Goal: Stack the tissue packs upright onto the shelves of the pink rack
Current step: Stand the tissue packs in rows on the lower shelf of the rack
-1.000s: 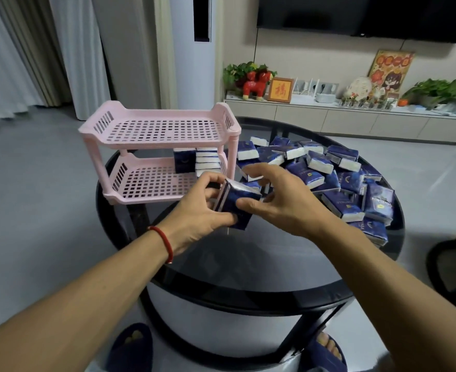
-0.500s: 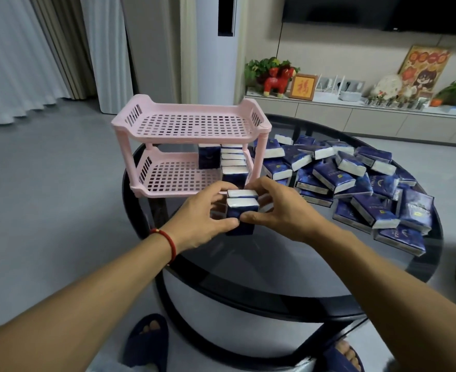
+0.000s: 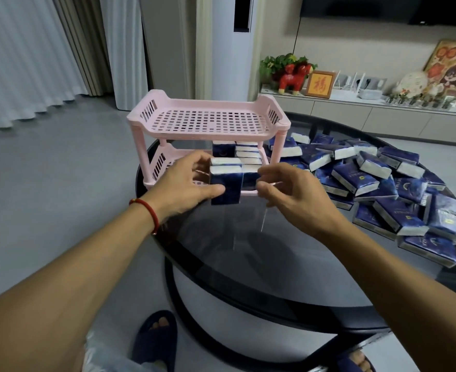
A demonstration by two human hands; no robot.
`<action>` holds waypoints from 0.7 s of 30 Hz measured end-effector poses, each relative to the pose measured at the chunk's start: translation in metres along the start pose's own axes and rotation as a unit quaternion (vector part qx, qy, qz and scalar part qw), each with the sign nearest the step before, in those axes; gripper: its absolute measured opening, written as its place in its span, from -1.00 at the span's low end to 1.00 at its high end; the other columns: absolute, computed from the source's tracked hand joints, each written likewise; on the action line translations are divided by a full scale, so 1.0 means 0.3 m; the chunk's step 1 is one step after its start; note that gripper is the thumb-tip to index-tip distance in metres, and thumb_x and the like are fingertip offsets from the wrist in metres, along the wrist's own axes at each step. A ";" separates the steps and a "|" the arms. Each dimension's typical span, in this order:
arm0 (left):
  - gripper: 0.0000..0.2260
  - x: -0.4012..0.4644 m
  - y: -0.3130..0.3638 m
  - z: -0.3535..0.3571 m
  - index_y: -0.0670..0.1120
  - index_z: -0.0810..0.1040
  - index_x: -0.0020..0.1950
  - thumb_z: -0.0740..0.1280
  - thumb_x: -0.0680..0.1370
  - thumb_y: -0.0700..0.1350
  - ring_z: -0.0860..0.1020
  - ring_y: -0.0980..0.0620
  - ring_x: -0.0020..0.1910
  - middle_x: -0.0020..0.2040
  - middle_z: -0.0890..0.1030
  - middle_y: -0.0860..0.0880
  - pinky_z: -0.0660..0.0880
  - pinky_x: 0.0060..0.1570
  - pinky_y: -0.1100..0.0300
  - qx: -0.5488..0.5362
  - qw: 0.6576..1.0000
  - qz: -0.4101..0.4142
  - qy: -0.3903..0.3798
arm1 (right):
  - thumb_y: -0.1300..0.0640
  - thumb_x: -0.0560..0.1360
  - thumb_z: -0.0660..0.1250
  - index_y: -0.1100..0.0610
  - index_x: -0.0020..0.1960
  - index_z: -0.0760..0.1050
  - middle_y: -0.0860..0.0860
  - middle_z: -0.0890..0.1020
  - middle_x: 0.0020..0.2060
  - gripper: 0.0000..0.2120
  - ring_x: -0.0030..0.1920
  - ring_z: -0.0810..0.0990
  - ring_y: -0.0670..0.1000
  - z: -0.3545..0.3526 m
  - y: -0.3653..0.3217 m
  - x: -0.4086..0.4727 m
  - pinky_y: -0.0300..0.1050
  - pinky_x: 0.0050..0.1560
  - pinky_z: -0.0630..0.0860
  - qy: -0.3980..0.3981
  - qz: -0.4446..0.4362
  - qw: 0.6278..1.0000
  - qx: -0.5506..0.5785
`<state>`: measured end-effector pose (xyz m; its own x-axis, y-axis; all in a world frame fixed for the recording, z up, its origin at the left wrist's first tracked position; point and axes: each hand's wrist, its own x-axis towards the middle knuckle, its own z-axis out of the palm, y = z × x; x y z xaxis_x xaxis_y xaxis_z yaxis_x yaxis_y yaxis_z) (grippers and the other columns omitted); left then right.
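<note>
- Navy-and-white tissue packs (image 3: 225, 181), two held upright together, now sit up against the front of the pink rack (image 3: 208, 122)'s lower shelf, where half a second ago they were over the glass just short of it
- left hand (image 3: 186, 183) alone grips the pair, thumb across the front face and fingers curled over the white tops; a red cord bracelet (image 3: 147, 210) circles that wrist
- right hand (image 3: 288, 191) has come off the packs and hangs just beside them, fingers loosely bent, holding nothing
- lower shelf already carries a row of upright packs (image 3: 245, 154) at its right end, about five, partly hidden; top shelf bare
- loose pile of packs (image 3: 377, 183) covers the right side of the round glass table (image 3: 248, 264), too many and too overlapped to count
</note>
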<state>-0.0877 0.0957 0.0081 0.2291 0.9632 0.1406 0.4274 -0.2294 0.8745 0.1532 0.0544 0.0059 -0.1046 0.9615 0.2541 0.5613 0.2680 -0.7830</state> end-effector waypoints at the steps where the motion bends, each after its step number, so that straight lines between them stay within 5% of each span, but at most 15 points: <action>1: -0.57 0.013 -0.012 -0.016 -0.05 0.52 0.24 0.58 0.45 -0.25 0.65 0.10 0.12 0.14 0.65 0.05 0.62 0.16 0.13 0.006 1.000 -0.007 0.019 | 0.04 0.58 0.40 0.03 0.22 0.60 -0.12 0.70 -0.05 -0.77 -0.06 0.70 -0.10 -0.003 0.011 0.007 -0.01 -0.02 0.69 0.030 0.006 0.999 -0.012; 6: -0.47 0.090 -0.085 -0.003 -0.01 0.48 0.24 0.59 0.35 -0.04 0.64 -0.01 0.14 0.16 0.64 0.02 0.58 0.24 -0.05 0.042 0.992 -0.038 0.115 | 0.16 0.56 0.36 0.04 0.21 0.55 -0.11 0.65 0.00 -0.77 -0.04 0.65 -0.07 0.006 0.062 0.054 0.09 0.07 0.65 0.145 0.092 0.985 -0.016; 9: -0.53 0.155 -0.088 0.037 -0.04 0.48 0.26 0.58 0.43 -0.09 0.61 -0.03 0.13 0.14 0.64 0.00 0.55 0.26 0.01 0.065 0.987 -0.050 0.136 | 0.11 0.52 0.42 0.03 0.31 0.47 -0.09 0.61 0.08 -0.63 0.01 0.61 -0.10 0.033 0.076 0.091 0.08 0.15 0.62 0.123 0.140 0.982 0.008; 16: -0.59 0.263 -0.131 0.075 -0.02 0.48 0.26 0.55 0.48 -0.13 0.62 -0.07 0.16 0.17 0.63 -0.04 0.57 0.26 -0.07 0.055 0.992 -0.071 0.091 | 0.09 0.53 0.41 -0.05 0.20 0.43 -0.16 0.58 -0.02 -0.71 0.04 0.62 -0.06 0.070 0.086 0.138 0.04 0.18 0.57 0.080 0.145 0.985 0.051; 21: -0.53 0.260 -0.134 0.079 -0.03 0.52 0.39 0.53 0.50 -0.06 0.59 -0.03 0.18 0.24 0.63 -0.01 0.50 0.18 0.17 0.131 0.987 -0.046 0.087 | 0.11 0.53 0.41 -0.06 0.17 0.39 -0.18 0.53 -0.05 -0.71 0.07 0.60 -0.01 0.068 0.089 0.145 0.09 0.21 0.57 0.067 0.148 0.986 0.042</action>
<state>-0.0663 0.1768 -0.0269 0.0351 0.9859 0.1639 0.6554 -0.1465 0.7409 0.1468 0.1046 -0.0154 0.1672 0.9830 0.0757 0.4801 -0.0141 -0.8771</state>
